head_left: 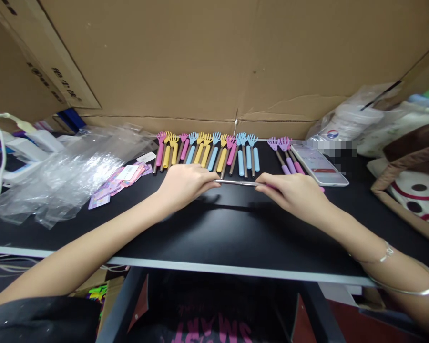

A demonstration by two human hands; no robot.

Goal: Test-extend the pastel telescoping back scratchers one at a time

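A thin silver rod (238, 182) spans the gap between my hands, level above the black table; it looks like the shaft of a telescopic back scratcher. My left hand (186, 188) is closed around its left end, and my right hand (293, 193) pinches the right end. A bit of pink shows beside the right hand's fingers and past its far side. Both ends are covered by my hands. Behind them lies a row of small hand-shaped back scratchers, including a blue one (240, 159), a yellow one (222, 159) and a purple one (289, 162).
Clear plastic bags (67, 166) and colourful cards (117, 181) lie on the left of the table (214, 238). A phone (320, 164), a bagged cup (353, 124) and a brown-handled bag (414, 186) are on the right. A cardboard wall (200, 62) stands behind.
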